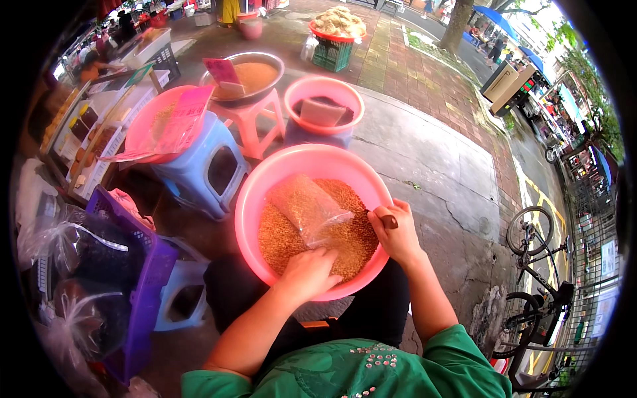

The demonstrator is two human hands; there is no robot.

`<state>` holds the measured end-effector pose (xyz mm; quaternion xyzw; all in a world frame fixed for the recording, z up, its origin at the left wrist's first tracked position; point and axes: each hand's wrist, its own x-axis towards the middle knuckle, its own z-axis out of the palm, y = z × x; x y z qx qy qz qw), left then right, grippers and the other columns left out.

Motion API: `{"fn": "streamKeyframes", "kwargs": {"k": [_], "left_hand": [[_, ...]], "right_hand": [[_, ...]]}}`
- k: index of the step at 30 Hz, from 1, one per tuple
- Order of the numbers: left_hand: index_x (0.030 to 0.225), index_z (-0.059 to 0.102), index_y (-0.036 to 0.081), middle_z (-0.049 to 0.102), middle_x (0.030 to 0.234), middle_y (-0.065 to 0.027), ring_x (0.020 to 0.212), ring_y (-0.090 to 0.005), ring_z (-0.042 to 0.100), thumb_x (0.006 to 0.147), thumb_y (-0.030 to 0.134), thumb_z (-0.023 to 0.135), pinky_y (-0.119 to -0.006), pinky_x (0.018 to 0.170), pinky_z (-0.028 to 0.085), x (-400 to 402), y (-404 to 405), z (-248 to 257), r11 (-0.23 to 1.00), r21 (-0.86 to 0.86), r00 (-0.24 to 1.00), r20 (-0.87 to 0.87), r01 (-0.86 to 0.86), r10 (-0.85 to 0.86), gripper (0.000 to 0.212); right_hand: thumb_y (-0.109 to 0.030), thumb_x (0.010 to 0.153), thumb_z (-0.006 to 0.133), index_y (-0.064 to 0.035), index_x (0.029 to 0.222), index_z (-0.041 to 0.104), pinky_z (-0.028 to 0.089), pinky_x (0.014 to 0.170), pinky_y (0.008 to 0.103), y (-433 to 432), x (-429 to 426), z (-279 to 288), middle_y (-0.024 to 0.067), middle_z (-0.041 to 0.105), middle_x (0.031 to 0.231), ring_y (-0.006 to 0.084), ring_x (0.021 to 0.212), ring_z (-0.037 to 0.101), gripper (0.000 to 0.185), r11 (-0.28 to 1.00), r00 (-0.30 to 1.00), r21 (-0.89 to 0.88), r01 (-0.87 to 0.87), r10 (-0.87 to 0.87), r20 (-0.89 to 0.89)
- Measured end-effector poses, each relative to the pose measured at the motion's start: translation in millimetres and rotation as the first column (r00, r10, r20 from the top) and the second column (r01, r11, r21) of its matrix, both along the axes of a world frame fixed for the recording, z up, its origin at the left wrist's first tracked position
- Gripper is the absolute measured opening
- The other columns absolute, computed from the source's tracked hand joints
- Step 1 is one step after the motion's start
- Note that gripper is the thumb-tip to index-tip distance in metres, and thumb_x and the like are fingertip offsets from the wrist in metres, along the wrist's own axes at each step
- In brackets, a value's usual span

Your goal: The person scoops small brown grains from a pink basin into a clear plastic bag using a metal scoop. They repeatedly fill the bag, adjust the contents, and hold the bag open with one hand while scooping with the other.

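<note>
A large pink plastic basin (254, 174) rests on my lap, filled with small golden-brown grains (278, 248). On the grains lies a clear plastic bag (306, 201) that looks partly filled with the same kind of grain. My left hand (311, 271) reaches over the near rim, its fingers down at the grains by the bag's lower edge; whether they pinch anything is hidden. My right hand (398, 226) is closed at the right rim around a short brown handle (389, 222); what the handle belongs to is not clear.
Ahead stand a pink basin (324, 130) holding dark contents, a metal bowl (278, 63) on a pink stool and another pink basin (134, 134) on a blue stool (199, 164). A purple crate (144, 298) is at left, a bicycle (537, 278) at right.
</note>
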<state>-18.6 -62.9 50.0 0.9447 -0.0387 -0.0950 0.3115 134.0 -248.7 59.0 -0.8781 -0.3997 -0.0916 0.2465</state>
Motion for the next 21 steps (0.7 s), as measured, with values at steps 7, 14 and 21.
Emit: {"fn": "streamKeyframes", "kwargs": {"k": [7, 14, 21], "left_hand": [[0.107, 0.060, 0.000, 0.063, 0.107, -0.0206, 0.101, -0.0389, 0.065, 0.086, 0.036, 0.071, -0.050, 0.085, 0.053, -1, -7, -8, 0.999, 0.046, 0.999, 0.049, 0.019, -0.021, 0.043], [0.104, 0.064, -0.002, 0.065, 0.107, -0.0228, 0.099, -0.0390, 0.065, 0.088, 0.040, 0.067, -0.050, 0.086, 0.052, 2, -9, -8, 0.995, 0.095, 0.992, -0.124, 0.000, 0.012, 0.045], [0.089, 0.074, -0.001, 0.071, 0.093, -0.0232, 0.096, -0.0395, 0.067, 0.088, 0.039, 0.065, -0.050, 0.087, 0.051, 13, -3, -5, 0.986, 0.158, 0.949, -0.303, -0.045, 0.092, 0.042]], "right_hand": [[-0.013, 0.092, 0.065, -0.0061, 0.071, 0.055, 0.049, 0.076, 0.0438, 9, -50, 7, 0.0130, 0.056, 0.060, 0.0332, 0.063, 0.058, 0.024, 0.992, 0.999, 0.124, 0.017, -0.012, -0.040], [-0.010, 0.091, 0.066, -0.0040, 0.073, 0.053, 0.045, 0.066, 0.0473, 26, -67, -4, 0.0164, 0.056, 0.063, 0.0374, 0.065, 0.058, 0.023, 0.981, 0.990, 0.190, 0.046, -0.019, -0.142], [-0.012, 0.091, 0.066, -0.0040, 0.079, 0.056, 0.046, 0.066, 0.0479, 38, -70, -19, 0.0180, 0.058, 0.064, 0.0395, 0.066, 0.059, 0.018, 0.972, 0.967, 0.234, 0.024, 0.037, -0.252]]}}
